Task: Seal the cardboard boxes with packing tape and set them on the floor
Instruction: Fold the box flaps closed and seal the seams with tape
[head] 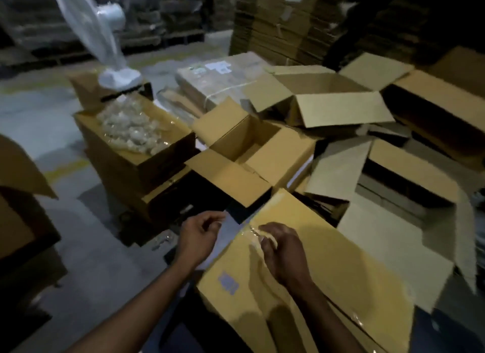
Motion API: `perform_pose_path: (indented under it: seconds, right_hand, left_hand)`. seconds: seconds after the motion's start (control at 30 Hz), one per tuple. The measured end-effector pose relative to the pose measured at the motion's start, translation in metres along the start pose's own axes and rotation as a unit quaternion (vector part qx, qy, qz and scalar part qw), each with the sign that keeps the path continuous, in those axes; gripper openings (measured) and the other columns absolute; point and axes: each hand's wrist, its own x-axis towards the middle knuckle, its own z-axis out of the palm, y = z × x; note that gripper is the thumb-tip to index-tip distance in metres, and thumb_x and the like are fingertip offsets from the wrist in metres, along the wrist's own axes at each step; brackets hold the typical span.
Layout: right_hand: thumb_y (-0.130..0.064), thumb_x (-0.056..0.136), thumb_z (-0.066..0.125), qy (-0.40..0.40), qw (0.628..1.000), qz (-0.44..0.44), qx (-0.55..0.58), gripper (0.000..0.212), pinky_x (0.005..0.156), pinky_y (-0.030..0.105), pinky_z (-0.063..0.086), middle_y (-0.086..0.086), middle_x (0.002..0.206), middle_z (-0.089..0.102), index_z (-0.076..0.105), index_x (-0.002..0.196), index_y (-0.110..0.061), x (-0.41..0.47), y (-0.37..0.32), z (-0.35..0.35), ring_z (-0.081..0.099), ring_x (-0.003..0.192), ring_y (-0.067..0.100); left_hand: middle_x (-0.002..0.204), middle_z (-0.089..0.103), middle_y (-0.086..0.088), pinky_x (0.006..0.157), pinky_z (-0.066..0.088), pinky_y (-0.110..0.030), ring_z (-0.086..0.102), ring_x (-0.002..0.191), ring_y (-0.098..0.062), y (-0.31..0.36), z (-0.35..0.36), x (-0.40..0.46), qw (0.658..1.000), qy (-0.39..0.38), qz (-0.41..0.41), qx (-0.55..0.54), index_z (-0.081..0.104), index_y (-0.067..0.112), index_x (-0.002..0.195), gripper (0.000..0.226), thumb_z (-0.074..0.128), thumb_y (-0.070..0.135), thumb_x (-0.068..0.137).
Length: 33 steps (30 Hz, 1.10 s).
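The closed box (pixel 315 268) lies nearest the person, flaps down, with clear tape (pixel 258 243) running glossy along its top seam and a purple stamp (pixel 228 285) on its near-left side. The right hand (pixel 282 250) rests on the top at the seam, fingers curled and pinching a crumpled bit of the tape. The left hand (pixel 200 237) hovers just off the box's left edge, fingers loosely curled; whether it holds a strand of tape cannot be told.

Just beyond, a small open box (pixel 252 153) stands with flaps raised and its inside bare. To its left, another open box (pixel 136 145) holds a clear bag of pale lumps (pixel 131 127). A large open box (pixel 322 100) sits farther back, flaps spread, nothing visible inside. More open boxes (pixel 409 176) and loose flaps crowd the right. A strapped bundle (pixel 217 79) lies behind the small box.

A white fan (pixel 99 35) wrapped in plastic stands on a box at the back left. The grey floor (pixel 39 111) shows yellow lines, and tall stacks of flat cardboard (pixel 283 24) fill the dim background.
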Motion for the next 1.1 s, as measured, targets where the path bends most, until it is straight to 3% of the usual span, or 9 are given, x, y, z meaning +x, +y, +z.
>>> perform_pose_path:
  seconds: [0.13,0.23,0.3,0.43,0.6,0.7,0.8,0.93,1.1]
  right_hand:
    - [-0.036,0.098,0.046,-0.152,0.978,0.021,-0.141,0.054,0.110,0.046,0.043,0.005,0.161,0.038,0.047,0.151,-0.023,0.046,0.010,0.027,0.036,0.148,0.027]
    - [-0.038,0.106,0.043,-0.217,0.953,0.015,-0.213,0.062,0.120,0.049,0.030,0.000,0.170,0.013,0.019,0.162,-0.023,0.059,0.025,0.038,0.013,0.157,0.022]
    - [-0.036,0.108,0.043,-0.254,0.935,0.015,-0.248,0.068,0.124,0.048,0.020,-0.006,0.169,-0.008,0.006,0.164,-0.024,0.060,0.028,0.037,0.000,0.158,0.018]
    - [-0.021,0.105,0.049,-0.264,0.941,0.024,-0.208,0.078,0.126,0.046,0.002,-0.013,0.168,-0.018,-0.002,0.163,-0.030,0.055,0.023,0.036,-0.017,0.155,0.010]
    - [-0.002,0.095,0.052,-0.278,0.928,0.062,-0.242,0.096,0.126,0.046,-0.006,-0.014,0.164,-0.031,-0.012,0.161,-0.031,0.055,0.018,0.044,-0.029,0.150,0.005]
    - [-0.002,0.098,0.052,-0.276,0.929,0.068,-0.239,0.095,0.126,0.046,-0.008,-0.015,0.163,-0.030,-0.014,0.160,-0.031,0.056,0.017,0.044,-0.029,0.150,0.004]
    - [-0.005,0.099,0.052,-0.263,0.935,0.066,-0.228,0.094,0.127,0.047,-0.007,-0.013,0.165,-0.026,-0.014,0.159,-0.030,0.053,0.018,0.045,-0.026,0.151,0.005]
    - [-0.007,0.097,0.058,-0.228,0.953,0.062,-0.188,0.095,0.128,0.045,0.000,-0.008,0.169,-0.014,-0.010,0.161,-0.029,0.049,0.017,0.044,-0.015,0.155,0.007]
    - [-0.029,0.094,0.052,-0.120,0.978,0.106,-0.136,0.071,0.119,0.045,0.030,0.000,0.168,0.022,0.027,0.160,-0.027,0.018,0.039,0.000,0.025,0.152,0.021]
  left_hand:
    - [0.112,0.076,0.006,0.096,0.058,-0.047,0.072,0.106,-0.022,-0.059,-0.016,0.033,0.991,-0.070,-0.091,-0.066,0.074,0.038,0.102,0.035,0.053,0.012,0.095]
    - [0.126,0.068,0.002,0.098,0.054,-0.027,0.064,0.119,-0.011,-0.069,-0.004,0.038,0.974,-0.157,-0.108,-0.123,0.069,0.021,0.123,0.037,0.046,0.037,0.098]
    - [0.142,0.055,0.001,0.101,0.049,-0.018,0.060,0.120,-0.002,-0.074,0.010,0.043,0.949,-0.210,-0.130,-0.198,0.056,0.007,0.139,0.048,0.048,0.029,0.097]
    - [0.156,0.035,0.010,0.108,0.037,-0.008,0.039,0.142,-0.005,-0.074,0.034,0.045,0.926,-0.300,-0.129,-0.192,0.036,0.016,0.154,0.065,0.043,0.040,0.095]
    - [0.166,0.033,0.003,0.124,0.027,-0.031,0.027,0.155,-0.016,-0.078,0.045,0.031,0.881,-0.359,-0.194,-0.240,0.038,0.023,0.157,0.053,0.046,0.041,0.108]
    - [0.173,0.012,-0.003,0.129,0.006,-0.038,0.008,0.160,-0.022,-0.093,0.039,0.029,0.887,-0.435,-0.149,-0.053,0.017,0.018,0.165,0.080,0.035,0.066,0.104]
    - [0.174,0.002,0.005,0.130,0.009,-0.044,0.003,0.160,-0.015,-0.098,0.034,0.033,0.885,-0.448,-0.124,0.012,0.003,0.027,0.167,0.136,0.015,0.110,0.060]
    - [0.172,0.018,0.008,0.123,0.033,-0.045,0.024,0.156,-0.015,-0.080,0.038,0.039,0.908,-0.401,-0.118,-0.036,0.013,0.034,0.166,0.120,0.049,0.098,0.070]
    - [0.154,0.054,0.002,0.113,0.044,-0.034,0.052,0.140,-0.019,-0.056,0.041,0.040,0.967,-0.252,-0.008,0.036,0.051,0.023,0.153,0.065,0.075,0.038,0.094]
